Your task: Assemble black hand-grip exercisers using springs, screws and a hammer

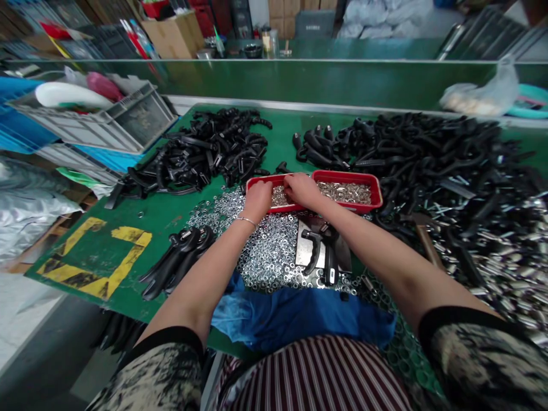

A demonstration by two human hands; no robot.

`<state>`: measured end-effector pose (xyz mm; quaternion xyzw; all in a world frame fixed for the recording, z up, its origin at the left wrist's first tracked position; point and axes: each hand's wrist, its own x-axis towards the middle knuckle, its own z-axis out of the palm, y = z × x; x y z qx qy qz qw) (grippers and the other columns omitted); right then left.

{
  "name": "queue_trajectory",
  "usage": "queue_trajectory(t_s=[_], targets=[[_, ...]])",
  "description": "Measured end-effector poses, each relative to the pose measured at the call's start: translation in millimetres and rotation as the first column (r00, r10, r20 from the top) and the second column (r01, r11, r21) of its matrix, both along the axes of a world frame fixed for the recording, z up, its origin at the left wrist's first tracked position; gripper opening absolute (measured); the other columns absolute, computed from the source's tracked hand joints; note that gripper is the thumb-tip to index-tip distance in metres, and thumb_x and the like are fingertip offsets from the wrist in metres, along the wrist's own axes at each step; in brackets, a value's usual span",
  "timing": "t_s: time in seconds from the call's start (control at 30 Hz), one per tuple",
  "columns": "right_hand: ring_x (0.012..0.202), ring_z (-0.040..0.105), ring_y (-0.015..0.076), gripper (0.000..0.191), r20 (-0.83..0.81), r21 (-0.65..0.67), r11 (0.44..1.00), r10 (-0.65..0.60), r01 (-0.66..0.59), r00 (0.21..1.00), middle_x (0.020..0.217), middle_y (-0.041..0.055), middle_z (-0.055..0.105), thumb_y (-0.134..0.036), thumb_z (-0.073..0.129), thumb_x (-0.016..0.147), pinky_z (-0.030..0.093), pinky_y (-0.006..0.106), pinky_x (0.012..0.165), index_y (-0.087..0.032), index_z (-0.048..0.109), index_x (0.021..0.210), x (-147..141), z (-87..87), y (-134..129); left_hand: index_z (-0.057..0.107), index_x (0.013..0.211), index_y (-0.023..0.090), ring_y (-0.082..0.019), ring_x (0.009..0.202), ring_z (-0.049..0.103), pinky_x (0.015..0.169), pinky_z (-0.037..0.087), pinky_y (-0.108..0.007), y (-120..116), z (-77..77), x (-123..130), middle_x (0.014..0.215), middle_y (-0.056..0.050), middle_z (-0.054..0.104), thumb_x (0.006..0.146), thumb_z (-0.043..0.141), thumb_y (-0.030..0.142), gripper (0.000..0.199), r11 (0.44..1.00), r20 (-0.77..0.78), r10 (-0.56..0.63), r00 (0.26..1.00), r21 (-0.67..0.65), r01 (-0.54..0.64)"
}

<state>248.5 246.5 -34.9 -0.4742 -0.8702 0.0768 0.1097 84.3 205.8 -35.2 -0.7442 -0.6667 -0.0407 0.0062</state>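
Observation:
My left hand is closed over the left end of a red tray of small metal pieces. My right hand reaches into the same tray, its fingers bent and pinched together. What either hand holds, if anything, is hidden. A second red tray with small shiny metal pieces stands just right of it. Nearer me, a metal plate carries black curved handles. Loose metal rings spread thickly in front of the trays.
Heaps of black handles lie at the back left and back right. A hammer and metal cylinders are on the right. A few handles rest left of my forearm. Blue cloth covers the near edge; a grey crate stands left.

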Motion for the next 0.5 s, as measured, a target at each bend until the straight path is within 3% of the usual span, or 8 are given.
queue_trajectory(t_s=[0.23,0.37,0.5], targets=[[0.095,0.065,0.0284,0.017,-0.109,-0.059,0.993,-0.106,0.100,0.988,0.101,0.0147,0.074,-0.019,0.054,0.091,0.046,0.037,0.085,-0.014,0.070,0.096,-5,6.1,3,0.068,0.109,0.007,-0.029,0.107,0.067,0.097,0.050,-0.039,2,-5.0,-4,0.109,-0.021,0.070,0.094,0.047,0.011,0.026,0.999,0.141,0.043,0.989,-0.021,-0.040],[0.092,0.064,0.0223,0.021,-0.198,-0.073,0.991,-0.124,0.112,0.972,0.102,0.0108,0.072,-0.020,0.047,0.095,0.047,0.033,0.083,-0.014,0.065,0.103,8,11.7,-3,0.067,0.111,0.011,-0.027,0.105,0.065,0.097,0.049,-0.039,-1,-5.3,-6,0.109,-0.017,0.070,0.094,0.051,0.015,0.023,1.000,0.233,-0.005,0.972,0.027,-0.002],[0.093,0.062,0.0237,0.013,-0.262,-0.089,0.990,-0.129,0.109,0.956,0.100,0.0112,0.070,-0.017,0.052,0.092,0.046,0.035,0.086,-0.015,0.064,0.096,14,8.8,-14,0.066,0.111,0.014,-0.028,0.106,0.063,0.099,0.047,-0.042,-4,-6.8,-8,0.110,-0.015,0.069,0.096,0.052,0.020,0.021,0.995,0.316,-0.053,0.947,0.102,0.022]])
